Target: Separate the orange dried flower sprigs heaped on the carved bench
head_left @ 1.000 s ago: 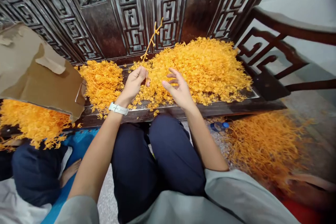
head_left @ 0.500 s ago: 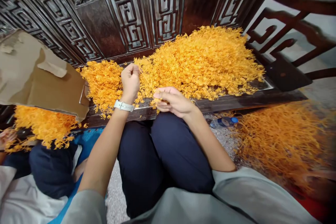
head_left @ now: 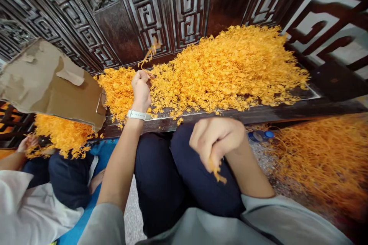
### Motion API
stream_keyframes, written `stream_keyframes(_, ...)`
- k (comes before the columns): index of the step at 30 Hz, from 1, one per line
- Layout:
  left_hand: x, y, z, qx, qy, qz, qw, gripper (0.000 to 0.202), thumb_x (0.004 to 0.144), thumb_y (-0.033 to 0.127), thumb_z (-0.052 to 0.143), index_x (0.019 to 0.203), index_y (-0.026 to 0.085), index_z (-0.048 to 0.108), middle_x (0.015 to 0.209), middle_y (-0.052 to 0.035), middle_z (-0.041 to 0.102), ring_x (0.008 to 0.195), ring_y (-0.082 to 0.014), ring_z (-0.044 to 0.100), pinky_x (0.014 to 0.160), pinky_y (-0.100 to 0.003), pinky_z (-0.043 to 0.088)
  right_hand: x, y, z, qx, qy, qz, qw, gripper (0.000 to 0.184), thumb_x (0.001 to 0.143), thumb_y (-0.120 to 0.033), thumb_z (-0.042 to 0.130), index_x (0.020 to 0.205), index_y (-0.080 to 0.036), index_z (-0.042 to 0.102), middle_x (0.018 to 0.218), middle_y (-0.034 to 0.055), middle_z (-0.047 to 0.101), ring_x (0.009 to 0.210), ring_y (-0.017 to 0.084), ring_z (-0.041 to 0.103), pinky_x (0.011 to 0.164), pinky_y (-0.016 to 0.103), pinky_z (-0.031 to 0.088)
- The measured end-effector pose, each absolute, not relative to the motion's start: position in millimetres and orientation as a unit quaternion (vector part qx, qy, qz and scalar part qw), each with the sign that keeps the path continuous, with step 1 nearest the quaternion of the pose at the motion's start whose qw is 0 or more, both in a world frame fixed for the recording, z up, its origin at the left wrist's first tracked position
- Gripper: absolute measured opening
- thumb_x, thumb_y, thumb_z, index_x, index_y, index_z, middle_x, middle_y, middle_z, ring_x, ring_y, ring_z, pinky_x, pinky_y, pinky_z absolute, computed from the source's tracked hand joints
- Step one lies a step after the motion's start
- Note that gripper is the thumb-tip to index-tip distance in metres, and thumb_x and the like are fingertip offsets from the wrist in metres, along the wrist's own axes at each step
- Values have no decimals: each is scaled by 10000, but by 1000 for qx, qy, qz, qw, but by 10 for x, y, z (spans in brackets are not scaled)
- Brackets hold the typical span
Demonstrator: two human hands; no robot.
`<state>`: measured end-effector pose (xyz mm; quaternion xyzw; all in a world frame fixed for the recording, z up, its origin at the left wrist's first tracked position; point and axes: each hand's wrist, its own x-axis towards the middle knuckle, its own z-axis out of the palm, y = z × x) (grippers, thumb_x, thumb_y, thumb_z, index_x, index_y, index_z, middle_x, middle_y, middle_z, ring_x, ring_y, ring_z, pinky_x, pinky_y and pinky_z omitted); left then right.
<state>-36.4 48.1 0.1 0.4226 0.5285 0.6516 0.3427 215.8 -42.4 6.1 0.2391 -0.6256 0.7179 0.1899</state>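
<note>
Head view, looking down over the person's lap:

1. The right hand (head_left: pixel 217 141) hovers above the right knee, slightly blurred; its fingers curl shut, narrow and close together, around a short orange flower sprig (head_left: pixel 217 173) that pokes out below them.
2. The left hand (head_left: pixel 140 90) forms a closed fist at the front of the flowers; a thin orange sprig (head_left: pixel 150 53) rises just above it, blurred; I cannot tell whether the fingers grip it; a white watch strap (head_left: pixel 138 115) circles the wrist.
3. A broad heap of small orange flower sprigs (head_left: pixel 224 69) lies right beside the left fist; it spreads across a dark wooden bench seat (head_left: pixel 258 114), against a carved wooden back panel (head_left: pixel 161 7) with a squared fret pattern.
4. A torn cardboard sheet (head_left: pixel 48 80) leans over the bench's left end; a smaller orange pile (head_left: pixel 63 136) lies beneath it.
5. On the floor to the right lies a wide mass of thin orange stems (head_left: pixel 322 157); a plastic bottle with a blue cap (head_left: pixel 260 136) lies just beside it.
6. At lower left, a co-worker's hand (head_left: pixel 27 144) touches the smaller orange pile; that person sits on a blue mat (head_left: pixel 105 153).
</note>
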Motion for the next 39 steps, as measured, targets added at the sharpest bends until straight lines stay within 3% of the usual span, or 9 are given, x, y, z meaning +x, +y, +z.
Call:
stream_keyframes(4, -301, 373, 40, 456, 477, 656, 367, 445, 978, 433, 716, 719, 221, 424, 809, -13, 511, 800, -159, 597, 811, -292, 497, 2239, -26, -214, -68, -471, 729, 493, 518, 883, -722, 742, 776, -218, 687, 565, -39, 454, 483, 89, 331, 485, 242, 344)
stream_keyframes(6, -274, 347, 70, 460, 475, 650, 376, 408, 986, 362, 687, 710, 221, 421, 798, -15, 500, 793, -162, 586, 848, -299, 509, 2154, 100, -315, -210, -354, 709, 573, 474, 903, -695, 667, 877, -223, 674, 628, -48, 433, 529, 100, 270, 506, 249, 322)
stream_keyframes(11, -180, 290, 119, 476, 444, 620, 438, 342, 1005, 278, 619, 705, 217, 465, 804, -28, 533, 804, -169, 601, 863, -322, 521, 1727, 17, -371, -322, -404, 660, 546, 409, 825, -478, 828, 1155, -262, 723, 918, 9, 601, 675, 126, 460, 598, 272, 390)
stream_keyframes(17, -51, 303, 106, 480, 441, 601, 463, 284, 972, 201, 621, 724, 222, 485, 788, -23, 566, 769, -153, 604, 795, -293, 515, 1537, -52, -374, -281, -562, 553, 547, 376, 886, -542, 838, 824, -188, 727, 863, 20, 647, 846, 157, 563, 844, 300, 480)
stream_keyframes(22, -320, 475, -41, 380, 498, 649, 432, 354, 954, 333, 714, 775, 233, 425, 835, -18, 603, 794, -157, 626, 724, -280, 479, 1747, -243, -239, -103, -620, 696, 348, 430, 959, -542, 792, 784, -155, 724, 774, 36, 706, 681, 124, 606, 710, 254, 502)
stream_keyframes(27, -577, 495, -150, 302, 535, 626, 481, 457, 984, 526, 685, 758, 239, 410, 740, 4, 550, 692, -149, 602, 650, -279, 483, 2050, -366, 68, 247, -666, 686, 155, 135, 989, -260, 783, 884, -197, 842, 829, 89, 789, 773, 177, 761, 780, 268, 562)
stream_keyframes(30, -539, 421, -116, 330, 495, 587, 548, 456, 1026, 509, 651, 732, 237, 432, 684, 9, 509, 615, -131, 549, 588, -264, 469, 2165, -149, -35, 263, -588, 708, 289, 249, 937, -463, 832, 817, -245, 811, 685, 38, 713, 594, 147, 671, 625, 253, 532)
stream_keyframes(33, -427, 350, -19, 343, 441, 571, 601, 424, 1050, 454, 643, 723, 234, 487, 656, 11, 482, 575, -115, 526, 553, -261, 460, 2105, 150, -344, -60, -423, 720, 547, 549, 901, -776, 694, 802, -236, 710, 718, 31, 649, 550, 126, 491, 524, 262, 447)
stream_keyframes(39, -221, 225, 114, 396, 411, 493, 656, 432, 1074, 448, 630, 717, 222, 540, 594, 38, 384, 492, -91, 446, 556, -276, 498, 1732, 163, -600, -372, -376, 619, 581, 494, 883, -640, 770, 1196, -266, 694, 1196, 74, 672, 846, 163, 591, 699, 290, 477)
